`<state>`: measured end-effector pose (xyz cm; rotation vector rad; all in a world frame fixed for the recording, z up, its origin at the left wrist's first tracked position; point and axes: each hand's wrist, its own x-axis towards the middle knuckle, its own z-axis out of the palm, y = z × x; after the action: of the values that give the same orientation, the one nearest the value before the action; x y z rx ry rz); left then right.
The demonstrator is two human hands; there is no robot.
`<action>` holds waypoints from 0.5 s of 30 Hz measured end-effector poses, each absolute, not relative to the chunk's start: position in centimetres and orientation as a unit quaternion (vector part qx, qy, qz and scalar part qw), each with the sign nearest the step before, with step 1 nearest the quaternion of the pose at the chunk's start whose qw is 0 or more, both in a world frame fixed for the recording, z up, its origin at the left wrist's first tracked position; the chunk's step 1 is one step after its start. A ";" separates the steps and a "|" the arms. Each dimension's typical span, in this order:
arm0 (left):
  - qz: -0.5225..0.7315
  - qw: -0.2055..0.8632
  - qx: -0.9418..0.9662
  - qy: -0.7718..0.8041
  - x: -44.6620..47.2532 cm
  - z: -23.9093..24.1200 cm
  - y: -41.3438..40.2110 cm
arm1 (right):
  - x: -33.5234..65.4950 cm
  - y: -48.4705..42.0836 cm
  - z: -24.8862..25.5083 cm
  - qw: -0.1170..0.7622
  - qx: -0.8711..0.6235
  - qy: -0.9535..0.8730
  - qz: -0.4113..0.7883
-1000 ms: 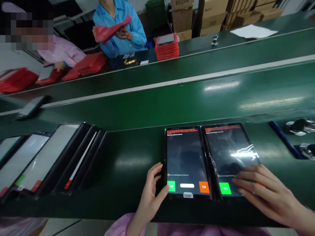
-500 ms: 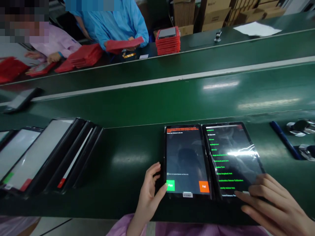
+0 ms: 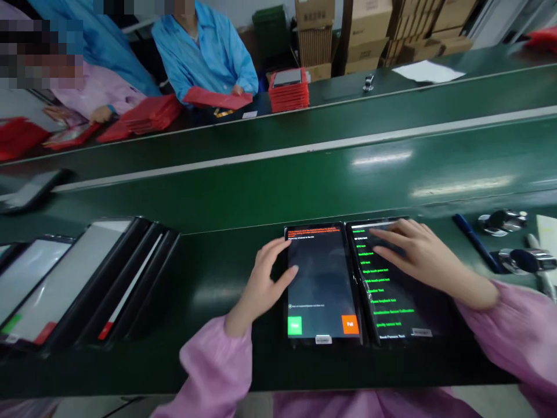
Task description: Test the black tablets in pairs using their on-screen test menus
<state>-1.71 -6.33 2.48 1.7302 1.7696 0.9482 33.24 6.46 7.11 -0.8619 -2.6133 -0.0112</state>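
Two tablets lie side by side on the green bench. The left tablet (image 3: 324, 278) shows a dark screen with a green button at lower left and an orange Fail button at lower right. Over its left edge is my left hand (image 3: 267, 278), thumb and fingers apart, holding nothing. The right tablet (image 3: 391, 302) displays a list of test names, mostly in green. Above its upper part hovers my right hand (image 3: 418, 252), fingers stretched toward the top of the list and empty. It hides the tablet's upper right; whether a fingertip touches the glass I cannot tell.
Several tablets (image 3: 87, 273) lean in an overlapping row at the left. To the right are a blue pen (image 3: 476, 242) and shiny metal fixtures (image 3: 502, 222). Across the bench, people handle red sleeves beside a red stack (image 3: 289, 93); cardboard boxes (image 3: 368, 29) stand behind.
My right hand has moved from the right tablet's lower edge up to its top. My left hand has slid up from the green button along the left tablet's edge. The view has shifted slightly.
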 end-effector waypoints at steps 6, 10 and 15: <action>0.218 0.069 0.723 0.651 -1.8 2.7 -2.2 | 31.0 8.0 5.6 0.160 -0.309 -0.937 -0.028; 0.241 0.049 0.741 0.625 -2.5 3.0 -4.6 | 32.2 5.8 6.1 0.200 -0.274 -0.941 -0.015; 0.235 0.066 0.737 0.631 -2.6 3.8 -3.3 | 32.1 6.7 5.7 0.219 -0.307 -0.926 -0.024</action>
<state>-2.61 -3.31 3.84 2.2218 1.9025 0.7098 32.10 6.68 5.66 -0.8492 -2.5610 -0.0674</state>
